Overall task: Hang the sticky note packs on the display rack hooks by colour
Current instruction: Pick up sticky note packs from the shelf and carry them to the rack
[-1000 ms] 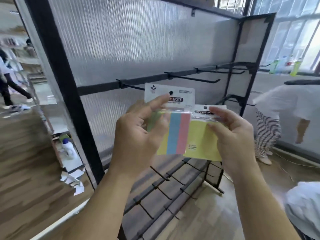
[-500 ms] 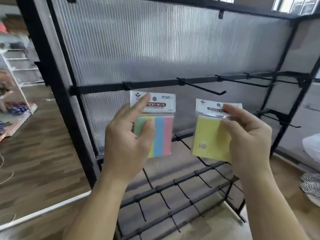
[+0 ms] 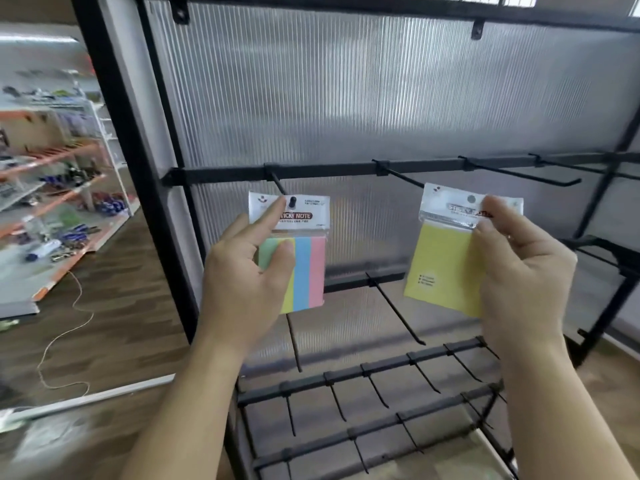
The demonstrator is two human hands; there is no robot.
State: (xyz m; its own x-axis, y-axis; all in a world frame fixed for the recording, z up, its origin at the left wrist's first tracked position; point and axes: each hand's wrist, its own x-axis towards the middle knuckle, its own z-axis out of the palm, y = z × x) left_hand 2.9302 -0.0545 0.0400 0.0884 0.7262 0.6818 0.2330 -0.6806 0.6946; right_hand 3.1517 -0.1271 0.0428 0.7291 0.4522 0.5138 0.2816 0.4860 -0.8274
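Observation:
My left hand pinches a multicolour sticky note pack with green, yellow, blue and pink stripes. The tip of the leftmost hook on the upper rail pokes through the pack's hang hole. My right hand pinches a yellow sticky note pack by its header card, just below and in front of the second hook. The yellow pack's hole is free of any hook.
The black display rack has a ribbed translucent back panel, more bare hooks to the right and several lower rails of hooks. Store shelves stand at the left on a wood floor.
Both packs rose and moved apart towards the upper rail. The multicolour pack's hole has come onto the left hook's tip. The view has shifted closer to the rack.

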